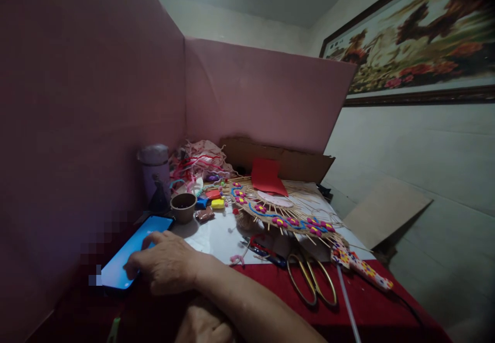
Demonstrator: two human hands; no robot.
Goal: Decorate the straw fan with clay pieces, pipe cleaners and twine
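Note:
My right hand [166,260] reaches across from the lower right to a phone [133,250] with a lit blue screen, lying on the left of the table. Its fingers are bent and apart, with the fingertips at the screen; it grips nothing. Below the right forearm, at the bottom edge, my left hand [204,325] shows only in part. Its fingers look curled in, and whatever they may hold is hidden. Beyond the phone stands a small brown cup [183,207] with dark contents.
A fan-shaped woven piece with pink flowers [286,223] lies mid-table. Gold-handled scissors [311,281], a knife [266,252] and a flower-patterned glue gun [361,266] are nearer. Clay packets [217,203], a purple tumbler [154,175] and piled yarn [203,160] sit further back, before pink partitions [263,95].

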